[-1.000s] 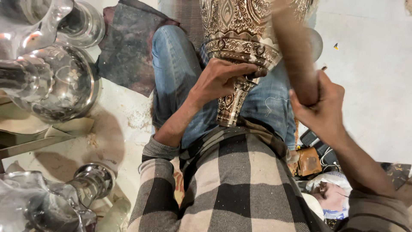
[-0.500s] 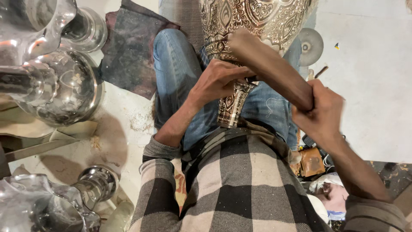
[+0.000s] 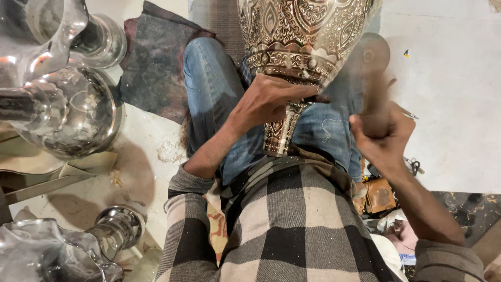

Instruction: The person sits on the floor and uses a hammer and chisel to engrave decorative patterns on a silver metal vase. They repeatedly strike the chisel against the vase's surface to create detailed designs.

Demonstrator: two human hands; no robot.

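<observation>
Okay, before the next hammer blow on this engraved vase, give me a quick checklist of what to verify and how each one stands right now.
1. Engraved metal vase steadied on the lap: ok, it lies across the jeans with its narrow foot toward the body.
2. Left hand on the work: ok, it rests at the vase's neck, holding a small dark punch against the metal.
3. Right hand grip on the wooden mallet: ok, fingers wrap the handle; the head is motion-blurred.
4. Punch tip placed on the pattern: cannot tell, hidden by the fingers.
5. Left fingers out of the mallet's path: not ok, they sit right beside the punch.
6. Polished vases out of the swing: ok, off to the left.
</observation>
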